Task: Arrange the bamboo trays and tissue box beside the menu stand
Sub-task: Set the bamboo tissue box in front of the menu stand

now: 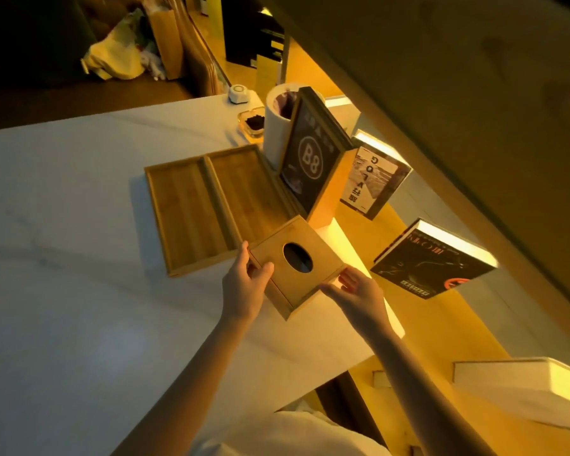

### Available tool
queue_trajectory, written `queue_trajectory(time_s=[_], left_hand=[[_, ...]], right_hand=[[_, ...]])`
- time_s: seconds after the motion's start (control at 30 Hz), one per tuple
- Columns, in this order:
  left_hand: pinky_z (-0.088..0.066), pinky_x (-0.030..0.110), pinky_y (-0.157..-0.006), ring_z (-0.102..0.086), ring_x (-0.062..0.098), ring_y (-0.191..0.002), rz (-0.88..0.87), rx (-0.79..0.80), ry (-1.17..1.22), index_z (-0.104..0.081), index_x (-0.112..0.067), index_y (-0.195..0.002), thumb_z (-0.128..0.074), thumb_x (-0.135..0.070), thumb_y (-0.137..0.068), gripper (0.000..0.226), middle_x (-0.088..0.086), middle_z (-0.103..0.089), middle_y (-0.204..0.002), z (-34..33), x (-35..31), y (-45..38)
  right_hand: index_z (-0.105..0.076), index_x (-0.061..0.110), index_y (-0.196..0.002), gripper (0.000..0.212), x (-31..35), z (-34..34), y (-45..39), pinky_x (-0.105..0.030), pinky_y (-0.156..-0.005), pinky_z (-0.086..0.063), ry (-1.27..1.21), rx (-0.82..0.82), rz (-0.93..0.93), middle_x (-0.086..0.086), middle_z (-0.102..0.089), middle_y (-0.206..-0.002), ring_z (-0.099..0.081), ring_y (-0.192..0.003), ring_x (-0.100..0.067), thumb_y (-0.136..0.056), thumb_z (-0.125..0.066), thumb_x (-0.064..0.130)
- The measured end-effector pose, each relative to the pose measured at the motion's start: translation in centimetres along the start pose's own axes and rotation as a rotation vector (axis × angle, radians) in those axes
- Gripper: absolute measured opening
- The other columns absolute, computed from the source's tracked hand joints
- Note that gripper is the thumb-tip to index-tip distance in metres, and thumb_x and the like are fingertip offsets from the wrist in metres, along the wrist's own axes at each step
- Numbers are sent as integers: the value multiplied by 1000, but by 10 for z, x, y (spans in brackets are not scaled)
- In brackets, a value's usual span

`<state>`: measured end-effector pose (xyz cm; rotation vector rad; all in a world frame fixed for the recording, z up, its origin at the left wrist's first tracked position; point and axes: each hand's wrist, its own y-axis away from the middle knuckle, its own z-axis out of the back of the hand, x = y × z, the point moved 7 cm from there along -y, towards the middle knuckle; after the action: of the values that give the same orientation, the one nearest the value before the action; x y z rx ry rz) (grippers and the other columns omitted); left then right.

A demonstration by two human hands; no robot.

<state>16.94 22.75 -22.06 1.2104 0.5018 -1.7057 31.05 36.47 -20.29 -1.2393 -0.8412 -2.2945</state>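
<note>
A square bamboo tissue box [277, 255] with a dark oval hole in its lid sits near the white table's right edge. My left hand [246, 284] grips its left corner, thumb on the lid. My right hand [356, 291] touches its right corner with fingers spread. Two long bamboo trays lie side by side behind the box: the left tray [185, 218] and the right tray [244, 189]. The menu stand [313, 159], a dark framed card marked "B8" on a wooden base, stands upright just right of the trays.
A white cylinder [275, 133], a glass ashtray [252, 125] and a small white round device [239, 93] stand at the table's far corner. Books [431, 258] are lit on a shelf to the right. The white table [63, 258] spreads to the left.
</note>
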Motion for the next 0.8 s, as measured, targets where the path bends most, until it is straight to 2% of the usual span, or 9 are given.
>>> queue_trajectory(time_s=[0.13, 0.43, 0.57, 0.63, 0.7, 0.8], left_hand=[[-44, 34, -97, -49, 30, -124, 63, 46, 11, -23, -8, -140, -55, -20, -87, 63, 16, -45, -140, -21, 9, 6], [-44, 34, -97, -48, 30, -124, 112, 55, -17, -20, -9, -140, -54, -20, -87, 64, 15, -45, -140, -30, 12, 7], [-35, 31, -104, -29, 28, -138, 70, 58, -156, -13, -10, -141, -53, -25, -87, 69, 12, -24, -152, -32, 10, 6], [-33, 38, -109, -19, 27, -141, -16, 26, -258, -10, -10, -142, -53, -30, -87, 72, 11, -15, -154, -32, 5, 11], [-29, 43, -113, -14, 27, -142, -97, 2, -393, -11, -9, -141, -49, -35, -87, 71, 12, -13, -154, -35, -1, 19], [-15, 39, -115, -6, 24, -143, -133, 44, -554, -8, -9, -141, -40, -42, -89, 70, 11, -7, -155, -42, -2, 26]], right_hand=[[-54, 10, -121, 45, -18, 4, -5, -40, -96, -41, -2, -2, -52, -10, -57, -128, -50, -119, -28, -79, -69, 16], [-54, 13, -120, 48, -34, 7, -14, -38, -96, -42, -4, 18, -67, -9, -58, -127, -51, -117, -26, -77, -71, 21], [-47, 15, -126, 55, -37, 11, -19, -40, -98, -42, 58, 66, -77, -8, -50, -135, -47, -123, -25, -78, -69, 30], [-39, 18, -133, 60, -34, 13, -22, -43, -104, -37, 70, 79, -46, -6, -43, -142, -41, -129, -25, -81, -64, 33], [-36, 21, -137, 60, -30, 12, -25, -44, -107, -33, 83, 91, 1, -4, -38, -146, -35, -133, -25, -84, -60, 33], [-35, 18, -138, 59, -29, 5, -25, -45, -106, -33, 71, 94, 7, -6, -39, -145, -34, -133, -27, -85, -60, 27]])
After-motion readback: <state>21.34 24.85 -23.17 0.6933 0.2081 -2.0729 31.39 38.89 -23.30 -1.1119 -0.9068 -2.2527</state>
